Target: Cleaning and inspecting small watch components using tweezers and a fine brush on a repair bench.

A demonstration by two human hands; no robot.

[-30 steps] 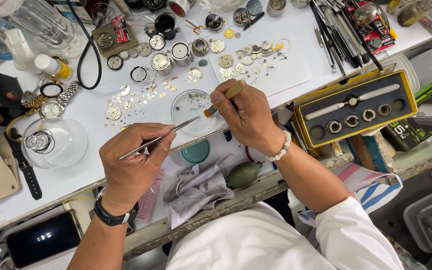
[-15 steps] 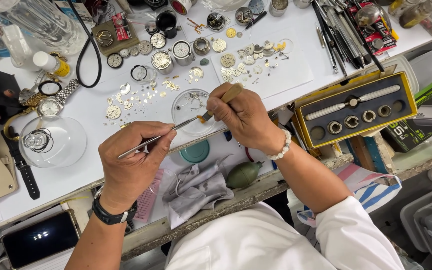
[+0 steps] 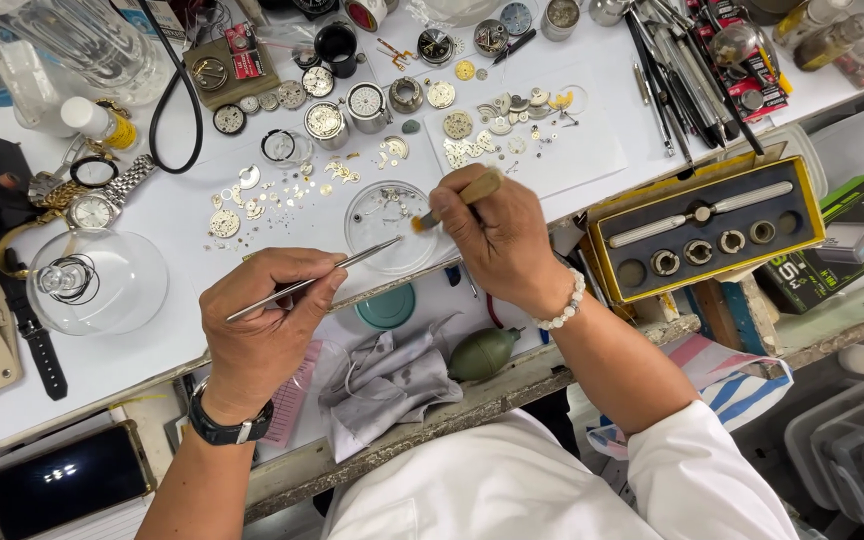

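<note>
Two hands are working over a shallow glass dish (image 3: 389, 212) of small watch parts: the left hand (image 3: 267, 320) is pinching steel tweezers (image 3: 314, 279) between closed fingers, the tips reaching just past them to the dish rim. The right hand (image 3: 497, 240) is gripping a small brush (image 3: 458, 199), fingers curled shut around its handle, bristles touching the dish just beyond the fingertips.

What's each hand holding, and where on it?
Left hand: metal tweezers, pinched near the mid-shaft. Right hand: small brush, gripped along its wooden handle.
</note>
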